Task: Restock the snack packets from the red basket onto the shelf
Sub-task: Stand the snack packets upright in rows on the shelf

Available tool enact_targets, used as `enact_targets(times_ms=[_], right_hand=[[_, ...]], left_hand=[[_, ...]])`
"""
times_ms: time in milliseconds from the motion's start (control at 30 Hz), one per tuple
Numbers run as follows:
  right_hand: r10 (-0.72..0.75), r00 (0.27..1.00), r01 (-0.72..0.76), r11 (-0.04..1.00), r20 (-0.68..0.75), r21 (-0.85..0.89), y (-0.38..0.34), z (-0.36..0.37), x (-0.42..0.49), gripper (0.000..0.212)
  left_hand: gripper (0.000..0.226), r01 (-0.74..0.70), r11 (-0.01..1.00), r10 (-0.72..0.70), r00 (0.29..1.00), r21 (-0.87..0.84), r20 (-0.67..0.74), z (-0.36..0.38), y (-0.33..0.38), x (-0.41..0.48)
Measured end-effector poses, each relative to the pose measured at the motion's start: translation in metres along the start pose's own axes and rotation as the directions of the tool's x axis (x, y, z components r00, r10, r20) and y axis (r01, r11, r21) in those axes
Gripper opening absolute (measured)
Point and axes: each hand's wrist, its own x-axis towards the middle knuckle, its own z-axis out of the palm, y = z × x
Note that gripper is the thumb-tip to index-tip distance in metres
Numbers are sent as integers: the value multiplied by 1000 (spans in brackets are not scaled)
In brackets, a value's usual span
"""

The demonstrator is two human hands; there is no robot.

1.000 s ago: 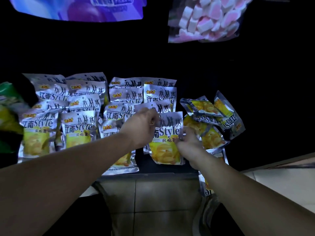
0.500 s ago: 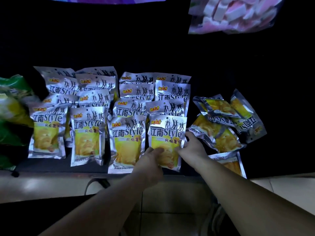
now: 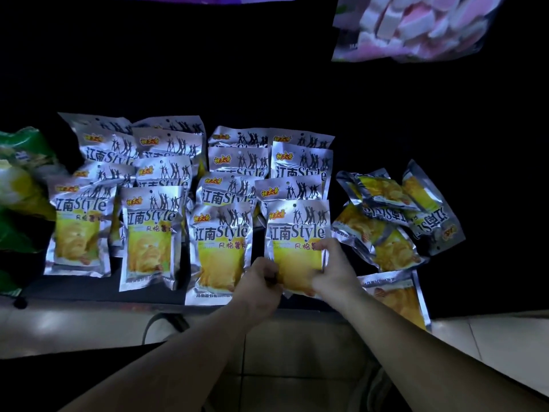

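Left hand (image 3: 260,282) had dropped from the top of the front snack packet (image 3: 297,233) a second ago to its lower left corner, fingers curled onto the foil. Right hand (image 3: 337,267) pinched the lower right edge of the same packet, which stood at the front of the rightmost row on the dark shelf (image 3: 74,288). More silver packets (image 3: 151,227) were lined up to the left, with a loose pile (image 3: 395,221) just to the right and a marshmallow bag (image 3: 416,28) up above

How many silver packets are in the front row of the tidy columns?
4: far-left packet, second packet, third packet, and fourth packet, held between the left hand and right hand. Packets behind them are partly hidden.
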Motion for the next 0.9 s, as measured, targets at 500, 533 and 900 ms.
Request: enact_targets(times_ms=[500,533,900], right_hand=[[-7,1000,3,966,18,259,-16,-10,-10,56],[-13,999,2,962,41,274,-17,-11,-12,60],[-39,994,15,974,100,225,-13,-18,-13,78]], left_hand=[[22,39,881,-37,999,-472,14,-24,30,-8],[23,3,898,-6,1000,-439,-5,-27,32,-9],[31,-66,963,81,996,-262,47,-49,21,-23]])
